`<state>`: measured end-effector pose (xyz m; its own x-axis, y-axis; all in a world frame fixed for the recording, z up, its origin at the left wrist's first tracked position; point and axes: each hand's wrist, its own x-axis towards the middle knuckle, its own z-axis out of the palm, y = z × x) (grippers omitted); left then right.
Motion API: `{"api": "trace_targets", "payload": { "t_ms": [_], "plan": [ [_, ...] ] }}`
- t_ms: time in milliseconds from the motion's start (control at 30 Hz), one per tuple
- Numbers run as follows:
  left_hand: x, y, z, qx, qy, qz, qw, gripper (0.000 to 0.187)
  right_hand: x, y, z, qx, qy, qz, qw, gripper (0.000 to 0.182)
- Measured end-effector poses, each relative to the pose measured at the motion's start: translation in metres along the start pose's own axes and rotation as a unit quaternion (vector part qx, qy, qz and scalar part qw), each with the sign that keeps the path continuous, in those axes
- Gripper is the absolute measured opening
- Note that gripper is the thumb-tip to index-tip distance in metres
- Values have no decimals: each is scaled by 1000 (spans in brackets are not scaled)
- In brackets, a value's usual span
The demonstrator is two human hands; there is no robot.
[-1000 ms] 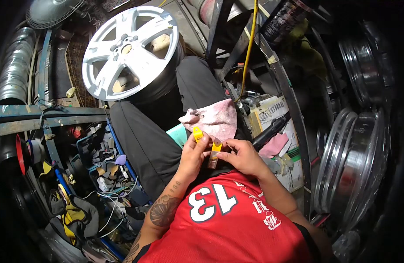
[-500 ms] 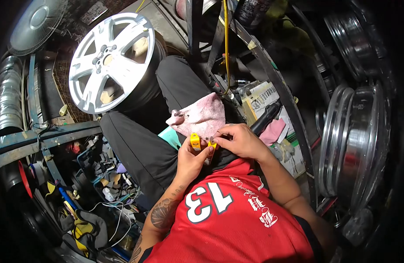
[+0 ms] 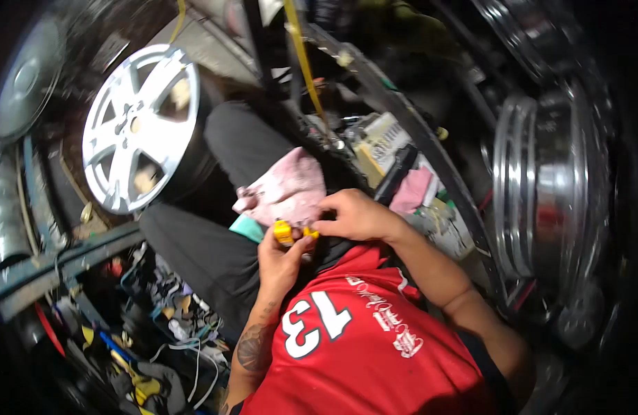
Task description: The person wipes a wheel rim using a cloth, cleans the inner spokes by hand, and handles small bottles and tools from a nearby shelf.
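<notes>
My left hand (image 3: 277,266) is closed around a small yellow printed box (image 3: 283,232). A second yellow piece (image 3: 310,234) shows between its thumb and fingers; motion blur hides what it is. Against that piece, my right hand (image 3: 357,216) has its thumb and forefinger drawn together in a pinch, and I cannot make out what is between them. Just beyond both hands, a stained pink cloth (image 3: 284,188) lies over my lap. A teal piece (image 3: 245,229) sticks out from under the cloth onto my thigh.
A silver alloy wheel (image 3: 153,117) stands in front of my knees. Shiny rims (image 3: 554,187) are stacked at right behind a dark metal frame (image 3: 415,117). Scraps and cables (image 3: 180,311) fill the lower left. A fan (image 3: 25,76) stands at upper left. Another pink cloth (image 3: 413,190) lies at right.
The view has shifted and blurred, so the hands and wheel sit further left in it. The yellow pieces stay in my left hand, the second one now more covered by my fingers.
</notes>
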<state>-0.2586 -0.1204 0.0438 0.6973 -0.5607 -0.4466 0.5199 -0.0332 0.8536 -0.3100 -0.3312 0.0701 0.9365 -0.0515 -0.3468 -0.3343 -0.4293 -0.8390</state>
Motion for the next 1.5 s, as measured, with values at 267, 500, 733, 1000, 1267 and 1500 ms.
{"api": "trace_targets", "payload": {
  "t_ms": [267,500,733,1000,1267,1500],
  "plan": [
    [2,2,-7,5,-7,-28,1000,24,-11,-17,5,-23,10,39,999,24],
    [5,8,-9,26,-63,-28,997,24,-16,-5,15,18,92,4,996,25],
    [5,3,-7,19,-51,-34,998,22,-14,-9,12,-24,66,43,997,25],
    [1,6,-6,-7,-49,-27,998,20,-13,0,13,17,89,-32,995,23],
    [1,4,-4,30,-44,-25,998,20,-12,3,-2,34,82,-16,996,23],
    [-1,8,-5,76,-43,-47,995,20,-12,-11,-21,84,101,-6,991,20]
  ]
}}
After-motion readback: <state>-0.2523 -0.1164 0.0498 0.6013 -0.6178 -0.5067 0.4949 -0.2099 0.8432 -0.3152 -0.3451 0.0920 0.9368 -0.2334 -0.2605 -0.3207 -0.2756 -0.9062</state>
